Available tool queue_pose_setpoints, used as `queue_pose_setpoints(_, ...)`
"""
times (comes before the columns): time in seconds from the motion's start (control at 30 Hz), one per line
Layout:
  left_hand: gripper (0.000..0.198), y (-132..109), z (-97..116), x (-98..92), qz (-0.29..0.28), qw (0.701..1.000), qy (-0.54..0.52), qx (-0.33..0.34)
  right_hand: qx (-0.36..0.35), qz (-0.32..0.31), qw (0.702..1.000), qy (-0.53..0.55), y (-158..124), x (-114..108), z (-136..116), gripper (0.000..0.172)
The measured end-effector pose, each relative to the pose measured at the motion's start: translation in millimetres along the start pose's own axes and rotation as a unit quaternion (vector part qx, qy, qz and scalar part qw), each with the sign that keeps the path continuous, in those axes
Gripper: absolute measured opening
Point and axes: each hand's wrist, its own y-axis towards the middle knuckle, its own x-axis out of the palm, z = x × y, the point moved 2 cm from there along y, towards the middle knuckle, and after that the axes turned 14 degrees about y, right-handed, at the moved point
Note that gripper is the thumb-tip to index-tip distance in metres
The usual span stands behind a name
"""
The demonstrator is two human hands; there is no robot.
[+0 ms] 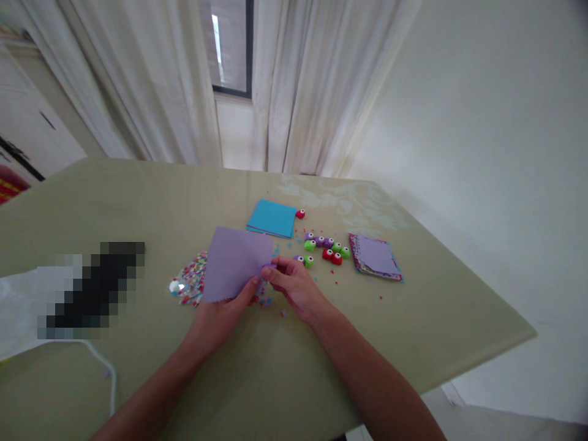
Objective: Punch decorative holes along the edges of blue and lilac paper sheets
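Note:
A square sheet of light purple paper (236,263) is held up by my left hand (236,306), the thumb pressed on its lower right part. Small notches run along its bottom edge. My right hand (294,285) pinches a small purple hole punch (271,267) against the sheet's right edge; the fingers hide most of it. Just beyond that hand, a purple punch (299,260) and a green punch (309,261), both with round white eyes, sit on the table. Behind the sheet, a clear bag of multicoloured paper confetti (190,282) is partly covered.
Blue paper sheets (273,218) lie ahead, beside a red punch (300,214). Several purple, green and red punches (328,243) cluster to their right. A stack of notched paper (377,256) is farther right. Left are a blurred dark object (96,288), white plastic (22,300) and a cable (113,373).

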Motion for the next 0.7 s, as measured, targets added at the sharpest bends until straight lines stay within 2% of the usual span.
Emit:
queue_pose_setpoints(0.23, 0.037, 0, 3, 1.6, 0.005, 1.0, -0.015, 0.014, 0.009, -0.008, 1.0, -0.007, 1, -1, 0, 0.051)
queue_pose_setpoints(0.33, 0.036, -1, 7, -0.1, 0.023, 1.0, -0.015, -0.001, 0.005, 0.0, 1.0, 0.003, 3, -2, -2, 0.051)
queue_pose_setpoints(0.4, 0.036, -3, 11, -2.8, 0.036, 0.999, -0.02, -0.019, -0.025, 0.007, 1.0, -0.007, 4, -6, -8, 0.049)
queue_pose_setpoints(0.47, 0.037, -4, 16, -6.2, 0.045, 0.998, -0.031, -0.043, -0.084, 0.016, 0.993, -0.082, 3, -12, -17, 0.039)
queue_pose_setpoints(0.5, 0.038, -5, 18, -7.9, 0.047, 0.997, -0.035, -0.056, -0.12, 0.019, 0.981, -0.151, 2, -15, -23, 0.033)
queue_pose_setpoints(0.57, 0.039, -7, 21, -10.6, 0.048, 0.996, -0.03, -0.071, -0.18, 0.013, 0.93, -0.321, 0, -20, -32, 0.025)
queue_pose_setpoints(0.63, 0.039, -7, 21, -12.3, 0.048, 0.996, -0.017, -0.066, -0.203, -0.006, 0.86, -0.468, -2, -23, -34, 0.03)
queue_pose_setpoints(0.7, 0.04, -7, 20, -13.1, 0.049, 0.997, -0.011, -0.063, -0.201, -0.025, 0.809, -0.552, -3, -23, -30, 0.039)
